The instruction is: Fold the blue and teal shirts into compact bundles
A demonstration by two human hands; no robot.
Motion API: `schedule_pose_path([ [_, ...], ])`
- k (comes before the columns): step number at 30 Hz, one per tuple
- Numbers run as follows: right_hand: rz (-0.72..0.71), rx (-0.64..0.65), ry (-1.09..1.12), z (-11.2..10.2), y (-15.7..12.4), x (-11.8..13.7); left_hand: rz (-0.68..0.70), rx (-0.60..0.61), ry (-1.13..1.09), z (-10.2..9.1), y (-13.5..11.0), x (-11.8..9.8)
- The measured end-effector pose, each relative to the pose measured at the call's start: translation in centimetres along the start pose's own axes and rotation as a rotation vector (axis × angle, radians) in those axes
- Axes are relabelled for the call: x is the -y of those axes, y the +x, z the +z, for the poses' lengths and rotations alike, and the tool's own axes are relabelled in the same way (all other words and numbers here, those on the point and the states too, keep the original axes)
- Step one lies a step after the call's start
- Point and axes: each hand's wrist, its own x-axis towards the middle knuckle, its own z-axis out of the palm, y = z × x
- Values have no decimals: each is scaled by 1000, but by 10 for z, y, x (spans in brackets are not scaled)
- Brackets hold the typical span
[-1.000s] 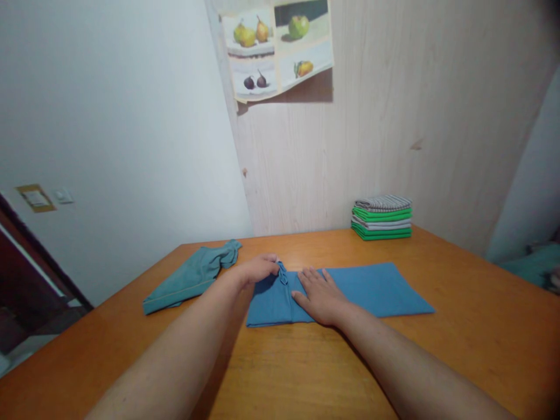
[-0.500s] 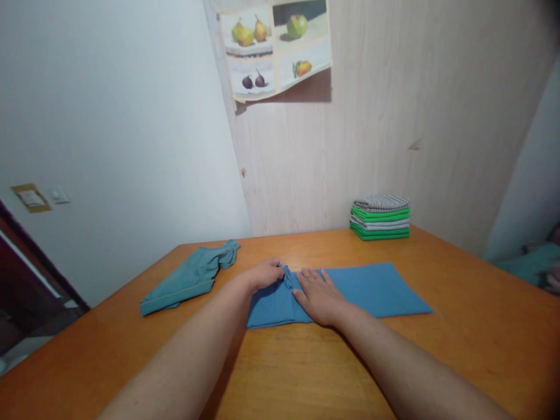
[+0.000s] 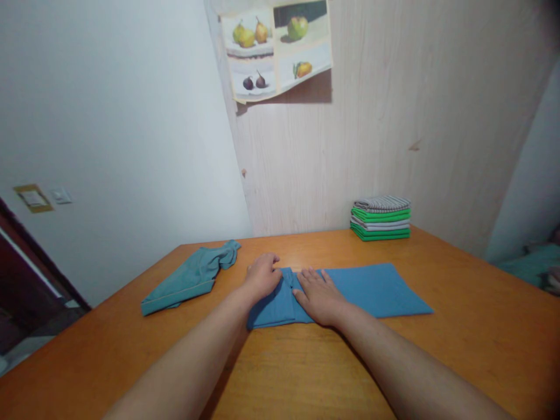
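Observation:
A blue folded garment [image 3: 371, 290] lies as a long flat strip across the table, its left end doubled over into a shorter layer. My right hand [image 3: 321, 294] rests flat on the strip just right of that layer's edge, fingers stretched out. At the far left corner of the fold is my left hand [image 3: 263, 276], its fingers loosely bent and apart, the thumb touching or just over the cloth. A small wrinkle shows in the fabric between the two hands. Part of the folded end is hidden under my left hand.
A crumpled teal garment [image 3: 188, 280] lies to the left on the wooden table [image 3: 306, 373]. Toward the back right stands a stack of folded green, grey and striped cloths [image 3: 380, 219]. Behind the table is a wall with a fruit poster [image 3: 277, 52].
My left hand has let go of the bunched cloth edge and shifted slightly, its fingers opening. The bunched part now lies flatter. My right hand has stayed in place.

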Motion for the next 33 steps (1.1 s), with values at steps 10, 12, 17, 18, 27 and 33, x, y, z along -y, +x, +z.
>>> schedule_pose_path([
  [10,-6,-16,-13,3,-1,-1,304,50,194,28,-43,9],
  [12,-1,-9,-13,3,-1,-1,290,95,237,29,-44,10],
  [17,4,3,-24,1,-1,-1,257,130,276,29,-45,8],
  [18,3,4,-26,1,-1,-1,246,139,282,28,-46,7],
  [27,4,9,-35,0,-3,-1,196,203,369,22,-51,-1],
  [33,2,28,-12,-5,-4,0,209,198,362,28,-50,4],
])
